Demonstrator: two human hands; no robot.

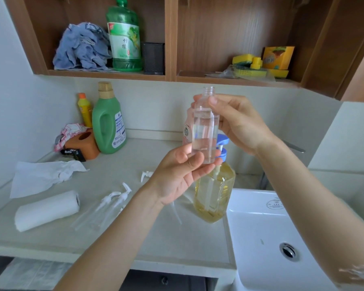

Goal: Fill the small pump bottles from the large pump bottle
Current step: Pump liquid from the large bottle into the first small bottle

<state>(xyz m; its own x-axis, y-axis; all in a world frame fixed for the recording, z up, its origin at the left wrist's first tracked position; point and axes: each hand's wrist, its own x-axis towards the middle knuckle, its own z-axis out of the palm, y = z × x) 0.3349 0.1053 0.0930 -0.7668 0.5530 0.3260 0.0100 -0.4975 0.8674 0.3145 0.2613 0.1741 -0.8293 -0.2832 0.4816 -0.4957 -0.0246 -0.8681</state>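
Note:
I hold a small clear bottle (204, 127) upright in front of me, its neck open with no pump on it. My right hand (237, 122) pinches it near the shoulder, and my left hand (181, 173) cups its base with the thumb against the side. Below it, the large pump bottle (214, 196) of yellow liquid with a blue pump stands on the counter by the sink. Other small clear bottles with white pumps (105, 208) lie on the counter, and a loose white pump (146, 175) lies further back.
A paper towel roll (47, 208) and a crumpled sheet (42, 175) lie at the left. A green detergent jug (108, 120) and a pink bottle (187, 131) stand by the wall. The white sink (282, 238) is at the right. Shelves overhead hold a green bottle, cloths and sponges.

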